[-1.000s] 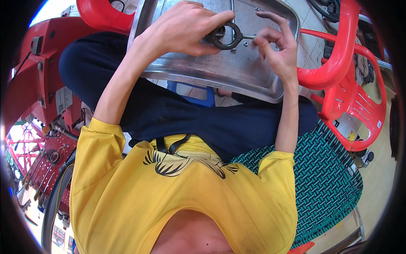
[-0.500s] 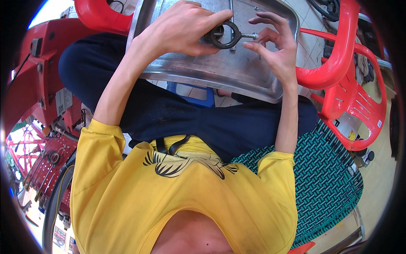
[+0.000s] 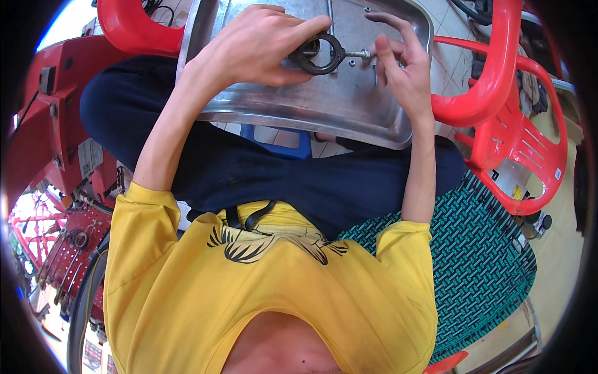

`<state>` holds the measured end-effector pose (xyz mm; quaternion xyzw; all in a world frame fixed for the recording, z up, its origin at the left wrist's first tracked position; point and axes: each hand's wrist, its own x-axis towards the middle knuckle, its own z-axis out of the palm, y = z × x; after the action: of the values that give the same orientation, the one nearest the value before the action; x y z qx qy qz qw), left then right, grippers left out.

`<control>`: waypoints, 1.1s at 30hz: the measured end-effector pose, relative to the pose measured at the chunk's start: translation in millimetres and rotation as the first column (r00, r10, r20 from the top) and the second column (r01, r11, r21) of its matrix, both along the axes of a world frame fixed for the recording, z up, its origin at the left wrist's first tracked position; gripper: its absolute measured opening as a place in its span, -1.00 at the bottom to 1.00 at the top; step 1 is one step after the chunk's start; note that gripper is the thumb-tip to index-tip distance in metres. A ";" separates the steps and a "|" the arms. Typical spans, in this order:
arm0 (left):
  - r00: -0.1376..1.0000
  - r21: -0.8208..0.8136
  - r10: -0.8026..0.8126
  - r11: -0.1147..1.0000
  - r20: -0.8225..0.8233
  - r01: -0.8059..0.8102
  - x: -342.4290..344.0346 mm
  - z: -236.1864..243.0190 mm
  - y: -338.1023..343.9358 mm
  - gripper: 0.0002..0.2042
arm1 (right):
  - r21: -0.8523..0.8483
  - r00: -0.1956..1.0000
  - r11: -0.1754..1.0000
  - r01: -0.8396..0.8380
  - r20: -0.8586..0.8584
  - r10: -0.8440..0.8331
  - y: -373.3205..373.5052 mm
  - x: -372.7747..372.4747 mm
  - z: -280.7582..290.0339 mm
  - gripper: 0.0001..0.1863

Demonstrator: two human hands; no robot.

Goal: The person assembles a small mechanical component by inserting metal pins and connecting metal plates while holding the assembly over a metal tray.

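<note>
My left hand (image 3: pixel 261 47) is closed on a dark metal ring part (image 3: pixel 317 56) with a second round piece behind it, held over the steel tray (image 3: pixel 280 106). A silver bolt (image 3: pixel 356 53) projects rightward from the ring. My right hand (image 3: pixel 402 68) is at the bolt's outer end, fingers apart and bent, thumb raised and index finger stretched out; whether a fingertip touches the bolt is unclear. Small nuts (image 3: pixel 352 63) and a metal rod (image 3: pixel 331 15) lie in the tray.
The tray sits among red plastic chairs (image 3: pixel 473 103), with a blue plastic stool (image 3: pixel 286 143) beneath. Red machinery (image 3: pixel 59 124) stands at left. A green woven seat (image 3: pixel 479 268) is at lower right. Black cables (image 3: pixel 156 12) lie at the upper left.
My left hand with the ring has shifted slightly left. My right thumb has risen from below the bolt's end to above it, and the fingers have moved about the bolt.
</note>
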<state>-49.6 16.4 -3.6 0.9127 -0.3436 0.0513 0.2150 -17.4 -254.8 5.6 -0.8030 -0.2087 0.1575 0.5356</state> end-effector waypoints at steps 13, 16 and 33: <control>1.000 -0.024 0.008 1.000 -0.019 -0.009 0.4 0.2 0.3 -0.39 | 0.191 0.994 0.981 0.026 0.101 -0.046 11.1 -6.1 -7.0 -0.51; 1.000 -0.048 0.002 0.999 -0.007 -0.002 1.4 -1.0 -1.1 -0.40 | 0.071 0.997 0.997 -0.018 0.072 0.013 4.6 -4.5 -2.3 -0.53; 0.998 -0.011 0.006 1.000 -0.064 -0.007 1.1 7.2 -1.5 -0.36 | 0.066 0.990 0.997 -0.028 0.142 0.018 2.9 -5.3 -0.7 -0.51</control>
<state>-48.5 15.0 3.6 0.9138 -0.3333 0.0247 0.2307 -22.7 -251.9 5.0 -0.7910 -0.2607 0.0990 0.5446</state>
